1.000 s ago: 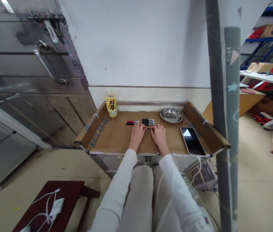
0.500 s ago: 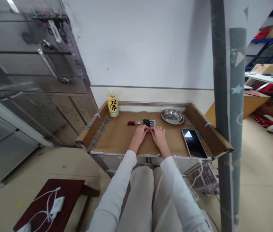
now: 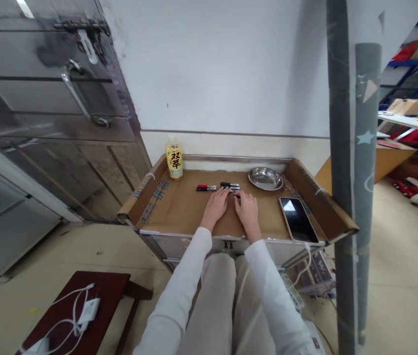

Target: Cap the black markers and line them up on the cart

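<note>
Several black pens with silvery ends lie side by side on the cardboard-lined tabletop. Just left of them rests a small group of red and black pens. My left hand has its fingers bent together at the near edge of the black pens, on the left end of one. Close beside it, my right hand pinches a dark pen at its right end. My fingers cover much of that pen, so its exact outline is hidden.
A yellow-labelled bottle stands at the back left. At the right are a shallow steel bowl and a phone with a white cable. Rolled cardboard edges border the sides. A dark red stool carries white chargers.
My hands have come slightly apart and farther forward. The left fingertips now reach over the near black pens, and the right hand has shifted a little to the right.
</note>
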Demonstrator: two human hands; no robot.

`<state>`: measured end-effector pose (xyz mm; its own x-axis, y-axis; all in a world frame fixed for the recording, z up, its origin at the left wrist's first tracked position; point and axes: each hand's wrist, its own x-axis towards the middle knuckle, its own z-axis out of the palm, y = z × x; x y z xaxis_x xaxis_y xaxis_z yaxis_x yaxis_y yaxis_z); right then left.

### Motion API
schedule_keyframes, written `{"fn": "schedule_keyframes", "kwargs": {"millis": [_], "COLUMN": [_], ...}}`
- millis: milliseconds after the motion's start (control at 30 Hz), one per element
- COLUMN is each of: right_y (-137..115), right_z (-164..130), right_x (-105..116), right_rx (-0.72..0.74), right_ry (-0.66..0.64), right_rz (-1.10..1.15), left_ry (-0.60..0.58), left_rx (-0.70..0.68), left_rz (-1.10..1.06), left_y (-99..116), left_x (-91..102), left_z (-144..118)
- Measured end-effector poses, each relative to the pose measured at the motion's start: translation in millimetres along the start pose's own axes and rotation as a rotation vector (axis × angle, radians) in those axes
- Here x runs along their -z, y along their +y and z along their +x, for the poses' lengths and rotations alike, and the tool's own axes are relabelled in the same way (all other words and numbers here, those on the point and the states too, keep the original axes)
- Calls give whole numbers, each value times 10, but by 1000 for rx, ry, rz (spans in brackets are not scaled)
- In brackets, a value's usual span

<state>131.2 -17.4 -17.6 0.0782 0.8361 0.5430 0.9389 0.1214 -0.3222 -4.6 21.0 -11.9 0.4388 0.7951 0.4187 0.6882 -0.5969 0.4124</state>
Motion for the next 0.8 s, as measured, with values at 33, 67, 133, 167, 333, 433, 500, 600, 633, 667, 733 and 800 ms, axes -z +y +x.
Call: {"fn": "schedule_keyframes", "kwargs": {"millis": [33, 67, 133, 167, 333, 433, 500, 600, 633, 667, 733, 800], "right_y": [-2, -3, -4, -4, -4, -12, -18, -22, -22, -23, -25, -31], "right_z": [-2, -4, -7, -9, -20, -25, -26, -27, -26, -25, -21, -13], "right_x": [8, 15, 26, 30, 46, 62, 74, 83, 84, 85, 87, 90], "right_rx": [-18, -33, -56, -67, -139, -159, -167, -188, -193, -196, -191, -149], "right_ry": [21, 40, 62, 65, 10, -44, -67, -77, -77, -78, -77, -75], "right_rz": [3, 4, 1, -5, -72, -128, -158, -165, -163, -162, -154, -120], "left_ry": [-13, -17, -21, -27, -50, -41, -39, -24, -17, -13, -10, -9], "left_rx": [0, 6, 23, 33, 60, 51, 49, 58, 55, 49, 32, 21], "left_rz": [28, 59, 128, 159, 213, 216, 219, 222, 222, 221, 215, 205], "left_y": [6, 14, 36, 46, 60, 49, 42, 38, 38, 39, 43, 49], "left_x": [-1, 1, 14, 23, 49, 52, 56, 60, 61, 63, 68, 80], "left_z": [-6, -14, -33, -41, -43, -32, -31, -37, -39, -40, -39, -37]}}
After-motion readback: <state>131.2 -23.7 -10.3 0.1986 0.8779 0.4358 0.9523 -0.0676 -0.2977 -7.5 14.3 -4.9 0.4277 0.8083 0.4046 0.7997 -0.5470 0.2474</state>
